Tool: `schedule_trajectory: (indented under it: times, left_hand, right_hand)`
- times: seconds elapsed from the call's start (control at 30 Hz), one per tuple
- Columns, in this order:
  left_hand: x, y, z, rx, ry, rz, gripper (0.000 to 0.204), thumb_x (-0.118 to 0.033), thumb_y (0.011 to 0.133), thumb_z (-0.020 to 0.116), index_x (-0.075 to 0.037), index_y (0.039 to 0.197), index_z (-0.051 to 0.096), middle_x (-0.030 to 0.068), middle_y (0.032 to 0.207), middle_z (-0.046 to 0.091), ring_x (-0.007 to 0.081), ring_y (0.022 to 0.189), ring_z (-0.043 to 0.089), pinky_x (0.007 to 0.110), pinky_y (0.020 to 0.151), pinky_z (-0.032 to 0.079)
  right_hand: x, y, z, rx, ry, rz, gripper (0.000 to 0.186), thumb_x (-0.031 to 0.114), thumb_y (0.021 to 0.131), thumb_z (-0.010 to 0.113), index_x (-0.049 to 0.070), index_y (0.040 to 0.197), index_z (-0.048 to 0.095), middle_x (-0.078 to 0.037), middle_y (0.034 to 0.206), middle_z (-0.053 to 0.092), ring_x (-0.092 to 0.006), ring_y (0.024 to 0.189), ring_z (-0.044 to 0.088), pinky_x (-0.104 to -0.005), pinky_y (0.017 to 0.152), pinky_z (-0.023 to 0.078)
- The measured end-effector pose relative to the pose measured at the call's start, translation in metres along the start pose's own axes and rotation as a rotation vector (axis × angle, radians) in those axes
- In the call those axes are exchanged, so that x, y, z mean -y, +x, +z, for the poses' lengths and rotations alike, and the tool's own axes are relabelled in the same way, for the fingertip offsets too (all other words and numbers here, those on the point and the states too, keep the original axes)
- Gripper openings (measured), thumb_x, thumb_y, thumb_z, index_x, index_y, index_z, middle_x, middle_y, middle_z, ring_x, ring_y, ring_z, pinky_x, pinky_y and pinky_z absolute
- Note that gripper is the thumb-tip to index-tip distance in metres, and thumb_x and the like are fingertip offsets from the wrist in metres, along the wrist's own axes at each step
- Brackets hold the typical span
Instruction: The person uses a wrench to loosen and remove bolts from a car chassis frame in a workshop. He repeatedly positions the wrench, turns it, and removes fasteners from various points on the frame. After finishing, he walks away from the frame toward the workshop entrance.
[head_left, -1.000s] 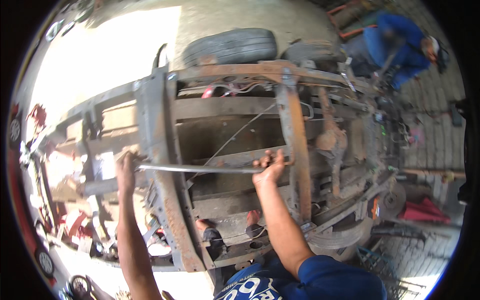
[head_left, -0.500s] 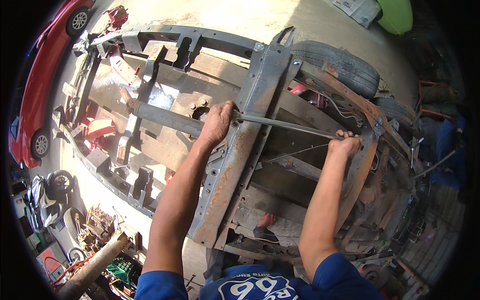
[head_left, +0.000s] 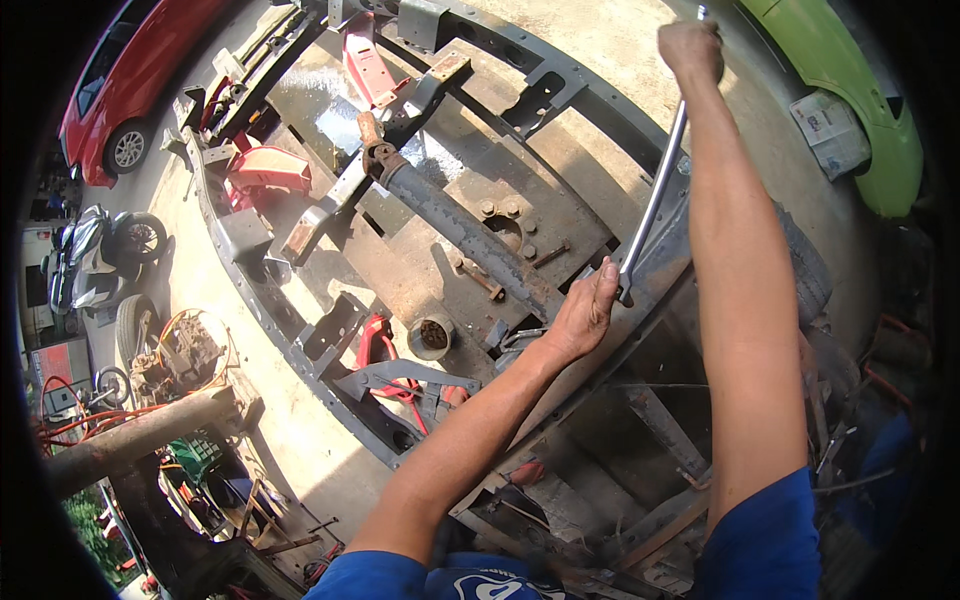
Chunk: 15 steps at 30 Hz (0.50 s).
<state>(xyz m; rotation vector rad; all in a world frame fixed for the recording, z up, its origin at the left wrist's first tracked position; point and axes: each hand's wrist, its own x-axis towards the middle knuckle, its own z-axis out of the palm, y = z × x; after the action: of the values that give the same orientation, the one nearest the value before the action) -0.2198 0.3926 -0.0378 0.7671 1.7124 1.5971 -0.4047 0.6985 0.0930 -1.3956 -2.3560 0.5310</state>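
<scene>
A long-handled steel wrench (head_left: 660, 185) slants up and away from the dark crossmember (head_left: 655, 282) of a vehicle frame. Its far part is in the fist of my right hand (head_left: 692, 52), with the arm stretched out past the frame's far rail. My left hand (head_left: 583, 312) is closed at the wrench's lower end, thumb up, low over the crossmember. What the wrench head sits on is hidden. Left of my left hand, a rusty-ended drive shaft (head_left: 455, 222) lies across the frame, near several bolts around a round hole in a plate.
A metal can (head_left: 431, 337) and a red-handled tool (head_left: 374, 340) sit inside the frame. The side rail (head_left: 275, 300) curves along the left. A red car (head_left: 130, 90) and motorcycle (head_left: 90, 260) stand beyond it; a green car panel (head_left: 880, 150) is far right.
The wrench has swung from lying rightward to pointing away from me. My right hand has moved far forward with it; my left hand stays at the lower end. The whole view has turned.
</scene>
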Motion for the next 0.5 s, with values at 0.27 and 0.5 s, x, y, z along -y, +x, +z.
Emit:
schedule_trajectory:
  times: [0.27,0.5]
  left_hand:
    - [0.016,-0.038,-0.001,0.006,-0.035,0.005,0.062,-0.053,0.106,0.04,-0.002,0.14,0.05,0.026,0.138,0.056,0.0411,0.139,0.045,0.045,0.116,0.032]
    - [0.016,-0.26,0.004,-0.076,0.359,-0.092,0.051,-0.02,0.096,0.061,-0.003,0.143,0.047,0.021,0.148,0.046,0.0394,0.148,0.03,0.058,0.121,0.017]
  right_hand:
    - [0.154,-0.416,0.082,0.71,0.261,-0.858,0.024,0.012,0.09,0.053,0.001,0.111,0.055,-0.018,0.099,0.063,-0.0366,0.093,0.067,-0.0501,0.086,0.051]
    - [0.021,-0.574,-0.059,0.66,0.481,-1.019,0.012,0.019,0.08,0.06,0.011,0.088,0.066,-0.007,0.091,0.07,-0.0287,0.089,0.064,-0.046,0.082,0.045]
